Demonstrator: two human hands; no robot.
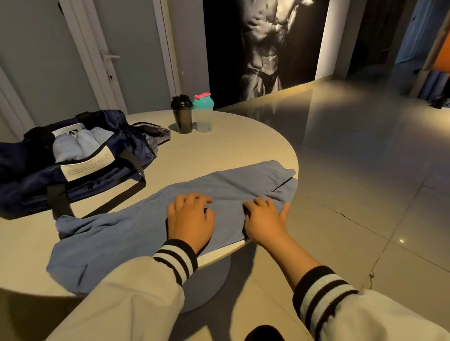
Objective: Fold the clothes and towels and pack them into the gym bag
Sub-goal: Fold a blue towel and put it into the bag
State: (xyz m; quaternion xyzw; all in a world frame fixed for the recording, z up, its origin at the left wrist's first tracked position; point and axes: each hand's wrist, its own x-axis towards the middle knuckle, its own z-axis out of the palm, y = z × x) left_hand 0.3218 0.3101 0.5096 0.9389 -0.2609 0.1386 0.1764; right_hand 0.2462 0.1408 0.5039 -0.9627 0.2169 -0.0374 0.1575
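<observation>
While both hands rest on the towel (133, 230) along the tabletop's (234, 144) near right edge, my right hand (264, 222) lies flat. My left hand's (190, 218) fingers bend; whether they pinch cloth I cannot tell. At the left edge the open bag (29, 176) holds rolled towels (78, 142).

My left hand (190, 218) lies on the blue towel (139, 217) with its fingertips bent down out of sight, so I cannot tell whether they pinch the cloth or only press it. My right hand (264, 222), just beside it, covers part of the towel's near edge. The print at the towel's far end is too dim to read (a mark and some letters, no more). Left of the towel, the text on the white label (89, 166) of the gym bag (16, 175) is too small to read, and the pale rolls (69, 146) inside show only their tops. Beyond the towel, the wall poster (269, 39) is cut off at the top.
</observation>
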